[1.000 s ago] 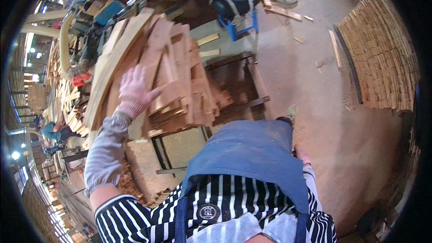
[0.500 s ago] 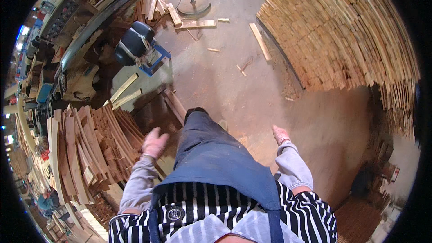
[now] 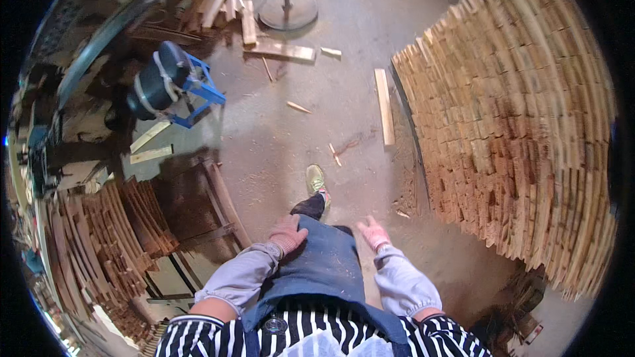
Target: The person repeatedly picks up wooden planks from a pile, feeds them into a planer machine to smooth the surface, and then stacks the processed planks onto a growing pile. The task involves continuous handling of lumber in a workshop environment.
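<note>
My left hand [image 3: 288, 233], in a pinkish work glove, is over the left edge of my blue apron [image 3: 324, 261]; whether it touches the cloth I cannot tell. It holds nothing, and its thumb stands away from the fingers. My right hand [image 3: 374, 233], gloved alike, hangs in the air just right of the apron, fingers apart and empty. Grey-white sleeve covers run up both forearms. One shoe [image 3: 316, 180], yellowish, shows on the floor ahead of the apron.
A tall stack of wooden strips [image 3: 489, 139] rises on the right. Left are piled boards [image 3: 99, 238], a low frame [image 3: 225, 205] and a blue-legged stool [image 3: 198, 92] with a dark padded seat. A loose plank [image 3: 384, 107] and wood scraps lie ahead, before a round stand base [image 3: 288, 10].
I have stepped forward and turned somewhat left; the wood stack on the right looms nearer. My left hand has swung inward from beside the board pile to the apron. Both hands stay empty.
</note>
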Demonstrator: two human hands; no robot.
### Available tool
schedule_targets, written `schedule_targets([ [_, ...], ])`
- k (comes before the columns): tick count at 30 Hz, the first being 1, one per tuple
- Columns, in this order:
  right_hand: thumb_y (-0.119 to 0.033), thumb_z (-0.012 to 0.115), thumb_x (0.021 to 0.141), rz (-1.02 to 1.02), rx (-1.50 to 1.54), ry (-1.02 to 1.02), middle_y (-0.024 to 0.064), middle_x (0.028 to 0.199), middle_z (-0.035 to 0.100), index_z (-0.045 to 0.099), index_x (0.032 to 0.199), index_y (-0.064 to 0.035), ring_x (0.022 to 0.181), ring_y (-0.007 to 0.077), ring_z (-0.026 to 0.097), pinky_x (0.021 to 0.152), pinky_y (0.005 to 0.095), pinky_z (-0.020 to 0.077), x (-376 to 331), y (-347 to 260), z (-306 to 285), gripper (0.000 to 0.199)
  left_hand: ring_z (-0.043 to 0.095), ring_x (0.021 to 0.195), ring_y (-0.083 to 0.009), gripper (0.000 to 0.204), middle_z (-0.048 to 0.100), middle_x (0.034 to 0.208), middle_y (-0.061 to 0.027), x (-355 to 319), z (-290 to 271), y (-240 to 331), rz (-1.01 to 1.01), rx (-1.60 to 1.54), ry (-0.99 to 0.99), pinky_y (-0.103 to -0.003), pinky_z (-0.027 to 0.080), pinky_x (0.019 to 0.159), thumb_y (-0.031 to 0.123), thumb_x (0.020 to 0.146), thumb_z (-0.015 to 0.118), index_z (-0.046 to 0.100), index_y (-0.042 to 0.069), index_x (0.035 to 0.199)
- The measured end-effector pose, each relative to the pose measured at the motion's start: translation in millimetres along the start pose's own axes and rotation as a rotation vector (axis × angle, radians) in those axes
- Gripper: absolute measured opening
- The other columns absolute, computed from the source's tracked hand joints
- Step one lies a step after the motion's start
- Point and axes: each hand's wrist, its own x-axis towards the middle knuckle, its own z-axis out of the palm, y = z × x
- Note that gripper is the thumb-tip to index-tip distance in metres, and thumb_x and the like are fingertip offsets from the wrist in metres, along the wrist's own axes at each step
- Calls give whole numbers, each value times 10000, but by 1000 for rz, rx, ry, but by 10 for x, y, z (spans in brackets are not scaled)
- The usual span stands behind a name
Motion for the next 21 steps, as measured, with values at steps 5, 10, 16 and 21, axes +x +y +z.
schedule_targets([
  [5, -572, 611, 924, 5, 113, 40, 274, 1544, 483, 325, 1618, -84, 1452, 389, 453, 1196, 435, 361, 1872, -141, -698, 896, 523, 1266, -427, 687, 542, 1381, -236, 423, 451, 281, -81, -27, 166, -525, 426, 1082, 452, 908, 645, 508, 18, 1422],
  [10, -576, 619, 897, -9, -3, 159, 264, 1513, 518, 354, 1610, -146, 1394, 413, 510, 1129, 489, 431, 4033, 142, -727, 874, 483, 1342, -456, 666, 493, 1452, -308, 463, 506, 449, -120, -154, 239, -499, 377, 1160, 287, 896, 712, 488, -38, 1433],
  [16, -592, 688, 831, 42, -86, 447, 218, 1448, 568, 414, 1553, -153, 1332, 425, 551, 1111, 508, 447, 6463, 19, -991, 888, 302, 1513, -442, 713, 272, 1643, -299, 861, 310, 599, -330, -176, 141, -445, 237, 1258, 232, 955, 618, 351, -55, 1551],
  [21, -534, 703, 850, 281, -254, 371, 229, 1423, 561, 342, 1570, -122, 1289, 378, 589, 1034, 477, 516, 6956, -129, -444, 905, 349, 1486, -485, 810, 323, 1615, -318, 666, 633, 529, -441, -19, 109, -488, 322, 1228, 231, 841, 790, 415, -21, 1514],
])
